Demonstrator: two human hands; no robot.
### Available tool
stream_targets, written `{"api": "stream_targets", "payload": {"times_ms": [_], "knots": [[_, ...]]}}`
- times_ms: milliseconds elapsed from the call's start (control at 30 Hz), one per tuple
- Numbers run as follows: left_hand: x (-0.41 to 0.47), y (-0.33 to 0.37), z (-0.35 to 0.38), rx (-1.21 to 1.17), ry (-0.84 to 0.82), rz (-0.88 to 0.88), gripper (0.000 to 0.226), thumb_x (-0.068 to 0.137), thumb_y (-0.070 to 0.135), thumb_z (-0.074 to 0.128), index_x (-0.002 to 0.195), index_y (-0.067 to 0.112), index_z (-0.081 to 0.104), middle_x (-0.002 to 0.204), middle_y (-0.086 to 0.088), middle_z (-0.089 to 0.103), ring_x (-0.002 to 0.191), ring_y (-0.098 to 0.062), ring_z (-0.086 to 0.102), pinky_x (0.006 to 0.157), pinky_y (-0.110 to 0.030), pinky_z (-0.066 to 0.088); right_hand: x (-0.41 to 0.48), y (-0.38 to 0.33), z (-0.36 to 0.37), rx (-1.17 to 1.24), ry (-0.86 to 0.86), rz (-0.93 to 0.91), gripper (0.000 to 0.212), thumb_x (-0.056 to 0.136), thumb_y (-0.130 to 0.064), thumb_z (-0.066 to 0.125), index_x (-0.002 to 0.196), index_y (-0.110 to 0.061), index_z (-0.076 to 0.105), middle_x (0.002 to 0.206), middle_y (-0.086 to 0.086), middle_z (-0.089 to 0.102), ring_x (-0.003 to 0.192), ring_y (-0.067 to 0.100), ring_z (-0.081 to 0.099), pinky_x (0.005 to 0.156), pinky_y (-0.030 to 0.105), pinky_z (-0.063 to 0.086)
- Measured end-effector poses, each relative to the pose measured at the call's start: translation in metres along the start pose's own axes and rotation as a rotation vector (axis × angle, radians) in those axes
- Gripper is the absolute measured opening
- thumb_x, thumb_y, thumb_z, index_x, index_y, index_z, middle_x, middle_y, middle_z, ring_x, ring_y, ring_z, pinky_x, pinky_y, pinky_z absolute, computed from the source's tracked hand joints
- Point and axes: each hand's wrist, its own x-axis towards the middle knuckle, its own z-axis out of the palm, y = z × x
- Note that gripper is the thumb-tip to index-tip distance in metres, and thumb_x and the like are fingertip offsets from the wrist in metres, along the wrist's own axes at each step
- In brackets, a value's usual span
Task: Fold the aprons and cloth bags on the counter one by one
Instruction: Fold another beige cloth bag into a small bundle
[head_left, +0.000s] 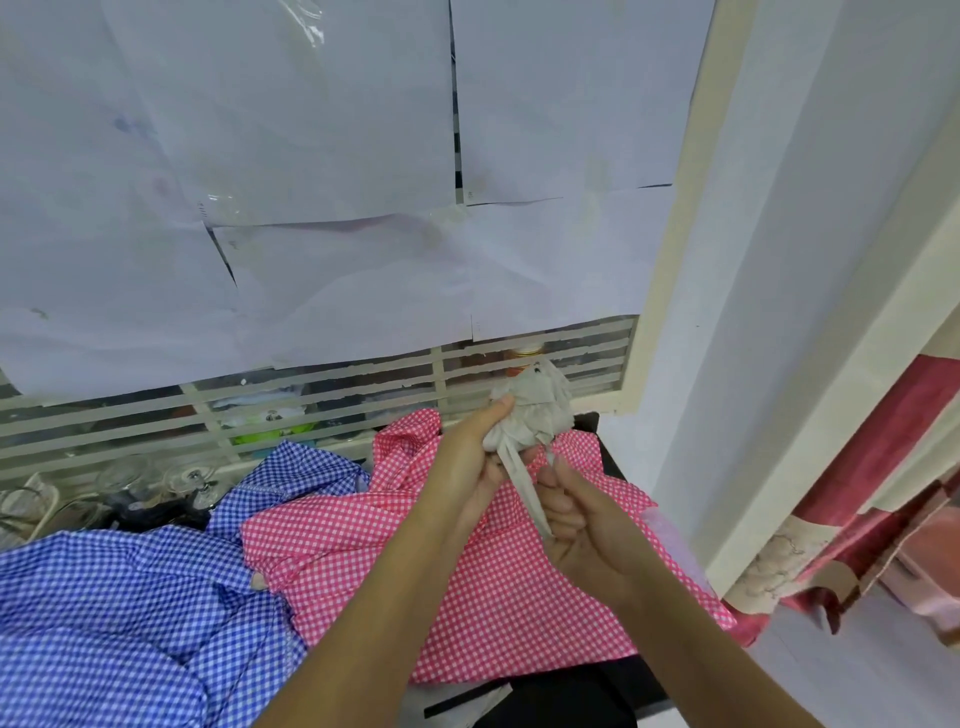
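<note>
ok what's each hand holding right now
Left hand: grips the crumpled grey cloth bag.
Right hand: holds the bag's grey strap.

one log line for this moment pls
left hand grips bunched grey bag | right hand pinches strap | pink apron, blue apron crumpled below
</note>
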Motion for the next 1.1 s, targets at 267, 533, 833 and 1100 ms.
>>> {"api": "stream_targets", "payload": {"times_ms": [267, 533, 833, 1100], "knots": [[-0.015, 0.011, 0.002, 0.46, -0.147, -0.163, 0.028, 0.088, 0.022, 0.061, 0.109, 0.002, 0.065, 0.092, -0.008, 0.073, 0.081, -0.018, 0.068, 0.073, -0.029, 0.058, -0.006, -0.06, -0.004, -0.172, 0.29, -0.296, 0.027, 0.055, -0.017, 0.077, 0.055, -0.01, 0.051, 0.041, -0.005, 0.036, 0.034, 0.007, 0.032, 0.035, 0.017, 0.036], [-0.024, 0.02, 0.015, 0.763, -0.356, -0.141, 0.058, 0.078, 0.04, 0.068, 0.124, 0.007, 0.055, 0.111, -0.009, 0.061, 0.098, -0.024, 0.056, 0.092, -0.045, 0.045, 0.004, -0.122, 0.036, -0.507, 0.185, -0.445, 0.043, 0.08, -0.004, 0.048, 0.042, -0.021, 0.039, 0.047, -0.001, 0.038, 0.041, 0.012, 0.032, 0.053, 0.022, 0.047], [-0.036, 0.045, 0.031, 1.156, -0.342, 0.167, 0.034, 0.083, 0.034, 0.071, 0.112, 0.027, 0.057, 0.104, 0.005, 0.068, 0.089, -0.015, 0.067, 0.076, -0.028, 0.055, 0.0, -0.143, 0.072, -0.331, -0.072, -0.235, 0.011, 0.052, -0.018, 0.071, 0.049, -0.014, 0.062, 0.072, 0.005, 0.068, 0.062, 0.014, 0.063, 0.071, 0.026, 0.058], [-0.035, 0.03, 0.018, 1.411, -0.07, 0.302, 0.039, 0.073, 0.032, 0.079, 0.1, 0.023, 0.053, 0.093, 0.011, 0.062, 0.075, -0.005, 0.057, 0.052, -0.009, 0.04, 0.004, -0.135, 0.075, -0.743, -0.031, -0.077, 0.025, 0.081, -0.019, 0.056, 0.083, -0.005, 0.077, 0.068, 0.008, 0.067, 0.057, 0.012, 0.055, 0.062, 0.024, 0.052]]}}
